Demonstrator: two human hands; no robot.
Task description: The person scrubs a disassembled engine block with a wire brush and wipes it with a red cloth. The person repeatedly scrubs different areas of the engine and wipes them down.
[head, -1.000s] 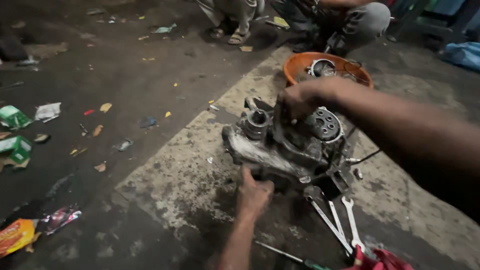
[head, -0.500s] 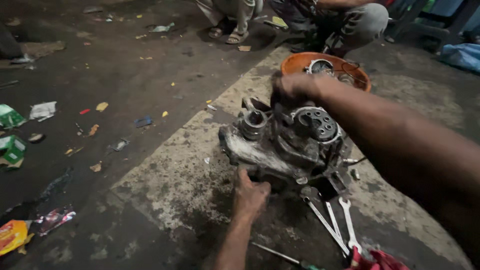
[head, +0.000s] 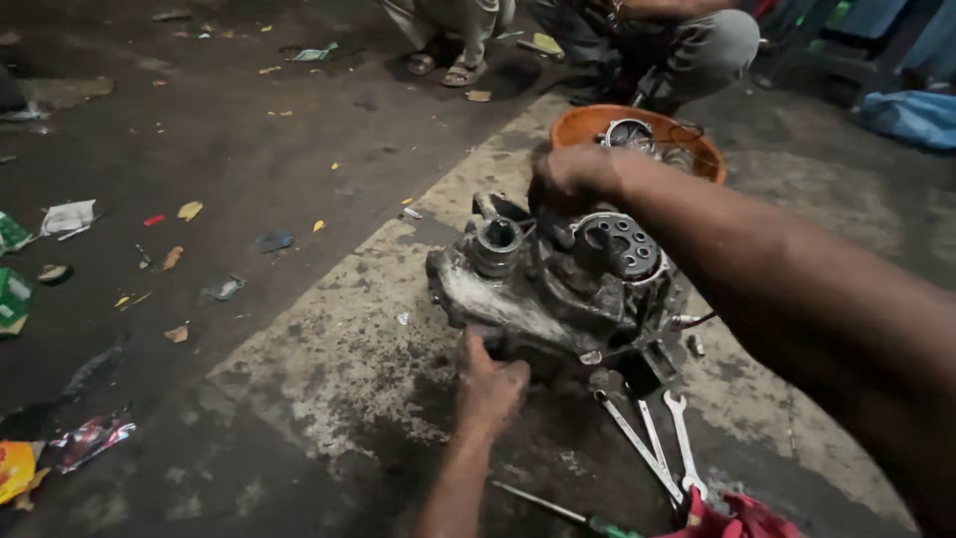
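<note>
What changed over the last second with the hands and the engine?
Little changed. The right hand slid slightly along the top of the engine block, keeping its hold. The left hand stays braced against its near edge. Wrenches and orange bowl did not move.

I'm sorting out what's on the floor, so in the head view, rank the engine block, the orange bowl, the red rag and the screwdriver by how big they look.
1. Engine block, largest.
2. Orange bowl, though it lies farther away and the right hand hides part.
3 and 4. Red rag and screwdriver: unsure, the frame edge cuts off the rag.
</note>
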